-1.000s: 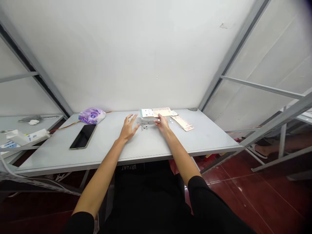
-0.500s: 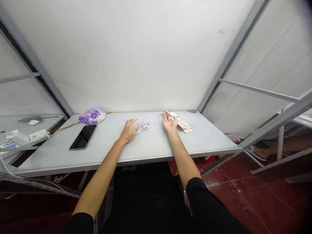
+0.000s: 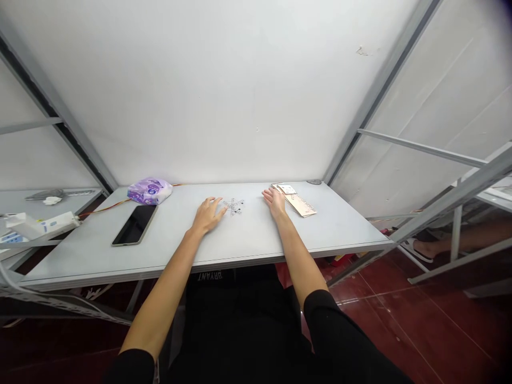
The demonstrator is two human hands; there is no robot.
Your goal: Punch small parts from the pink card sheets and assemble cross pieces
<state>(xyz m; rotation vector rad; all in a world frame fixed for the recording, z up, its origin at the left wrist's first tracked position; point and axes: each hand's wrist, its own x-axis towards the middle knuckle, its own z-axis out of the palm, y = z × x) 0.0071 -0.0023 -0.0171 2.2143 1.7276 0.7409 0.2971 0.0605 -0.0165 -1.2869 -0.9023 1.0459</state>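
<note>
Left hand: open, empty, fingers just beside clear star-shaped piece at 12 o'clock | right hand: open, empty, near tan card strips at 1 o'clock | both lie flat, gripping nothing, on grey table

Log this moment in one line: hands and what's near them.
left hand: open, empty, beside clear dotted plastic piece | right hand: open, empty, near tan card strips

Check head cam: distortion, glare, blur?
Head view: wide-angle distortion makes the grey metal struts lean inward; glare streaks the red tile floor; corners darken, most at top right. The left hand and right hand show no obvious motion blur, but the small clear piece is too small to resolve.
</note>
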